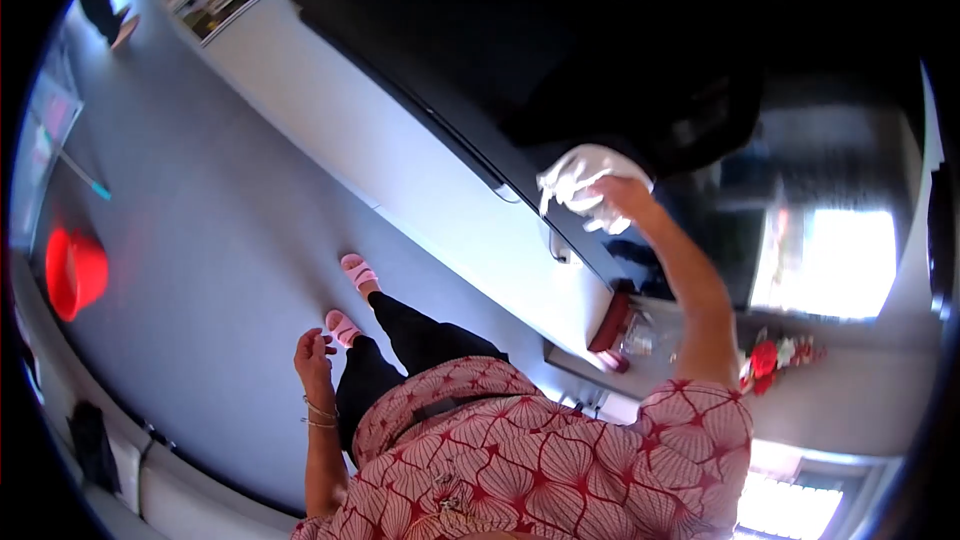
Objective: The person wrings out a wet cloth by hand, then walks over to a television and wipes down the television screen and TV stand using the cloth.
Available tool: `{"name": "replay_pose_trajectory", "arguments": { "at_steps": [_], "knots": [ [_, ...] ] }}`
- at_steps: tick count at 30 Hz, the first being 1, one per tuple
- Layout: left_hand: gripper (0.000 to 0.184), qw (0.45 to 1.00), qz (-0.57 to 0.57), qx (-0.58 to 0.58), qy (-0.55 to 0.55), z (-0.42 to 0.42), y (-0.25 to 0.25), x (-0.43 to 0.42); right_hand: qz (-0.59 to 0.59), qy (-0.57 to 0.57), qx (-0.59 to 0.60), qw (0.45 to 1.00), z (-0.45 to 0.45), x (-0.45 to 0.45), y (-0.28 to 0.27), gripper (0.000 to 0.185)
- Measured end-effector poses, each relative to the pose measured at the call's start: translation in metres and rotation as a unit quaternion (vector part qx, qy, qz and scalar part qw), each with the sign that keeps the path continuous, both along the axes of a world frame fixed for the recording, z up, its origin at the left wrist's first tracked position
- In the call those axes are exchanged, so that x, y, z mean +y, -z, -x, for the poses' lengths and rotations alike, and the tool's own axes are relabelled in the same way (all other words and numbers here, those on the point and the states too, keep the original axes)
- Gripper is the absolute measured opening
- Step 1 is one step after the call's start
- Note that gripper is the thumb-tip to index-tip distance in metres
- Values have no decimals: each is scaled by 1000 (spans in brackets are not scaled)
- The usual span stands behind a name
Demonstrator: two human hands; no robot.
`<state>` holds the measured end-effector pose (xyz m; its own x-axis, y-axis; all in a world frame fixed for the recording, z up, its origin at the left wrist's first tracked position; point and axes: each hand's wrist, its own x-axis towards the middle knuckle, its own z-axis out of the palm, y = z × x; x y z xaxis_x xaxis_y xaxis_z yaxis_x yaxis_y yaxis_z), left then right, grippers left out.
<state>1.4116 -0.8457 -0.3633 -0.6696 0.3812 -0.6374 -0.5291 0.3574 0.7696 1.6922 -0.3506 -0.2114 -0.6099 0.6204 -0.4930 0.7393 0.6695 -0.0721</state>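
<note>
A white cloth (588, 162) bunched in the right hand (622, 196), two o'clock from mid-view before a dark panel (480, 50), looks light, soft, limp — best gripped by its gathered middle — while the left hand (314, 355), at eight o'clock, hangs empty, half-curled

White cloth (578, 172), pink shirt (540, 455) with red fan pattern, black trousers (432, 340), pink sandals (357, 271), red bucket (90, 270)
</note>
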Motion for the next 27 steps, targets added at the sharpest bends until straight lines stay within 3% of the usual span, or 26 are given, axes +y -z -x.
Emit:
{"name": "replay_pose_trajectory", "arguments": {
  "at_steps": [1, 2, 3, 4, 5, 6, 8, 10, 12, 14, 16, 17, 18, 19, 21, 25, 27],
  "knots": [
    [21, 1000, -6, 15, 24, 2, -2, 2, -109, -231, 77, 964, -23, 6, -27, 23],
    [21, 999, -17, 23, 43, 6, -5, 8, -120, -238, 159, 951, -39, 8, -53, 24],
    [20, 997, -49, 17, 54, 10, -10, 13, 12, -157, 325, 932, -47, 11, -86, 28],
    [19, 995, -79, 11, 62, 13, -16, 15, -220, -195, 110, 949, -29, -16, -143, 33],
    [18, 992, -107, -1, 64, 18, -22, 24, -208, -100, 14, 973, -11, -26, -192, 36],
    [18, 992, -110, 2, 68, 23, -26, 28, -370, -285, 58, 882, -37, -4, -216, 37],
    [17, 982, -116, 67, 132, 30, -35, 43, -526, -217, -44, 821, -33, -27, -292, 42],
    [17, 982, -122, 66, 131, 32, -45, 51, -683, -287, -107, 663, -26, -44, -363, 51],
    [17, 981, -124, 68, 133, 38, -48, 53, -738, -87, -182, 644, -33, -54, -411, 62],
    [17, 985, -108, 61, 116, 39, -44, 47, -800, -135, -108, 575, -29, -48, -430, 67],
    [18, 987, -104, 57, 112, 41, -40, 36, -818, -198, 32, 539, -20, -24, -408, 65],
    [19, 988, -99, 55, 104, 41, -37, 26, -810, -94, -67, 575, -16, -19, -395, 61],
    [20, 991, -65, 54, 104, 42, -28, 19, -804, -109, -38, 584, -23, 4, -370, 58],
    [22, 992, -37, 54, 103, 41, -18, 13, -716, 60, -159, 678, -10, 28, -338, 57],
    [22, 995, -25, 51, 86, 39, -2, 1, -649, -23, 41, 760, 2, 38, -294, 55],
    [19, 997, -4, 32, 77, 35, 6, -1, -384, 22, 146, 912, 53, 41, -173, 50],
    [19, 996, -13, 54, 77, 27, 15, -1, -224, 45, 181, 957, 79, 32, -104, 48]
  ]
}}
